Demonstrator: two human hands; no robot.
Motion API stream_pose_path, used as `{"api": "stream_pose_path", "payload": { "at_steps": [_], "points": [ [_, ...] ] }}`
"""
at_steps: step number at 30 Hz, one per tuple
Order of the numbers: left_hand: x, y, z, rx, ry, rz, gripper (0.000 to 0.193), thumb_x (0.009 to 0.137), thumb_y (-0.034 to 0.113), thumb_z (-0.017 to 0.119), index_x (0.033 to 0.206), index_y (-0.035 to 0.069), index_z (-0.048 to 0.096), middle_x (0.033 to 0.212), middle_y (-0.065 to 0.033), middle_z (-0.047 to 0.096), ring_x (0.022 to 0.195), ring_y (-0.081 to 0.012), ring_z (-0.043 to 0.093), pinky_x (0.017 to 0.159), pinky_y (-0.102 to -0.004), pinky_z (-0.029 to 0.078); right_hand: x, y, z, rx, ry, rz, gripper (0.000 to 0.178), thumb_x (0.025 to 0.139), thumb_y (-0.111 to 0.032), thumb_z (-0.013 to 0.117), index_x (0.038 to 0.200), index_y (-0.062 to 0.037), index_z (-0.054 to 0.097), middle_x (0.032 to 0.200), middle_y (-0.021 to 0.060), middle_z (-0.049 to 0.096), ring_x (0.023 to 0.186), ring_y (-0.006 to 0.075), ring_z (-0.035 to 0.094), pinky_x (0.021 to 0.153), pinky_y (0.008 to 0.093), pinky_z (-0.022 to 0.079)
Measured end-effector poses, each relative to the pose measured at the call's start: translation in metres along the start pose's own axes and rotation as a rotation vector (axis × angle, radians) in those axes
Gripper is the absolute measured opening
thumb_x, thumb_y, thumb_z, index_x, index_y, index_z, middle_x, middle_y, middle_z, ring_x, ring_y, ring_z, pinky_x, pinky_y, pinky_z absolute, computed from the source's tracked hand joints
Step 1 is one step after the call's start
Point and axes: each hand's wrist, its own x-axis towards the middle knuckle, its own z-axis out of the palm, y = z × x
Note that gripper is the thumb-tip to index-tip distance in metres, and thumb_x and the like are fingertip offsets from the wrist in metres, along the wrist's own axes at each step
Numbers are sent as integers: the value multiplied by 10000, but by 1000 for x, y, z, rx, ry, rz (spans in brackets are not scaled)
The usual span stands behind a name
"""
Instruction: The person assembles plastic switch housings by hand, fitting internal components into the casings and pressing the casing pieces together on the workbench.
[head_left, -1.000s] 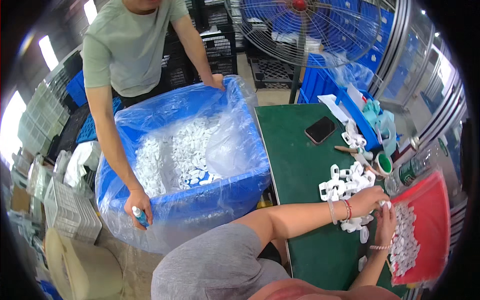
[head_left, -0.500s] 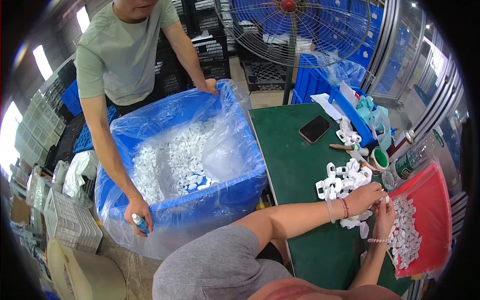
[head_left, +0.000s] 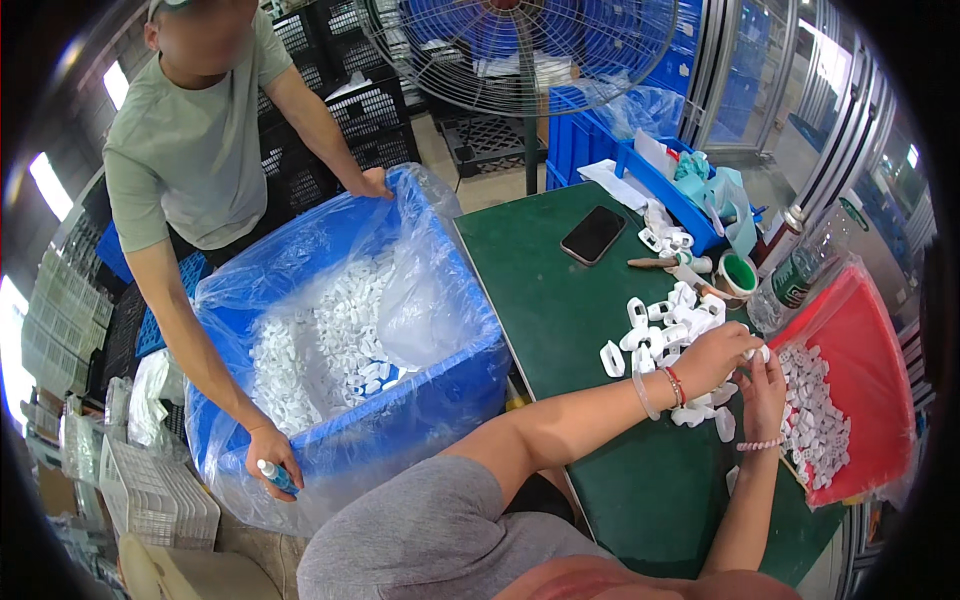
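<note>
My left hand [head_left: 712, 360], with a red bracelet at its wrist, reaches across the green table and has its fingertips closed on a small white plastic part [head_left: 763, 354]. From the right, my right hand [head_left: 762, 400], with a beaded bracelet, pinches the same part. Fingers cover most of it, so its exact shape is hidden. Just beyond my left hand lies a loose pile of white plastic housings [head_left: 683, 315], some with oval openings. Beside my right hand stands a red bin [head_left: 873, 390], tilted, with many small white pieces [head_left: 815, 420] inside.
A phone [head_left: 594, 235], a brown-handled tool [head_left: 652, 263], a green-lined tub [head_left: 738, 272], a plastic bottle [head_left: 795, 287] and a blue tray [head_left: 665, 195] are on the green table [head_left: 530, 270]. Left, a co-worker [head_left: 190, 150] grips a lined blue bin [head_left: 440, 390] of white parts. A fan [head_left: 520, 50] stands behind.
The whole view has shifted, so the table and bins sit further left in the picture. Both my hands stay together on the small white part.
</note>
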Motion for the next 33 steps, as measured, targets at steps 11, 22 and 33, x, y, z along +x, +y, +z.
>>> {"api": "stream_pose_path", "payload": {
  "at_steps": [11,22,33],
  "points": [
    [3,1,-4,-176,-72,-201,326,661,12,656,984,41,624,903,-97,595,792,-214,566,719,-301,457,-2,-5,-9,-80,-76,-39,262,883,-219,532,1033,-5,532,899,19,578,797,79,523,727,216,415],
    [6,-1,-12,-635,-79,-552,319,780,73,619,1080,-21,566,961,-79,614,858,-114,574,744,-238,477,12,21,-22,-16,-119,-23,308,908,-260,477,1105,-24,500,1053,39,549,935,100,521,786,249,420],
    [7,-6,-1,-839,49,-556,240,683,-97,628,892,0,561,814,-29,580,754,-89,559,674,-221,473,17,32,-66,195,-113,15,384,914,-267,458,1187,3,449,1160,76,510,1070,137,479,908,287,354]
  ]
}}
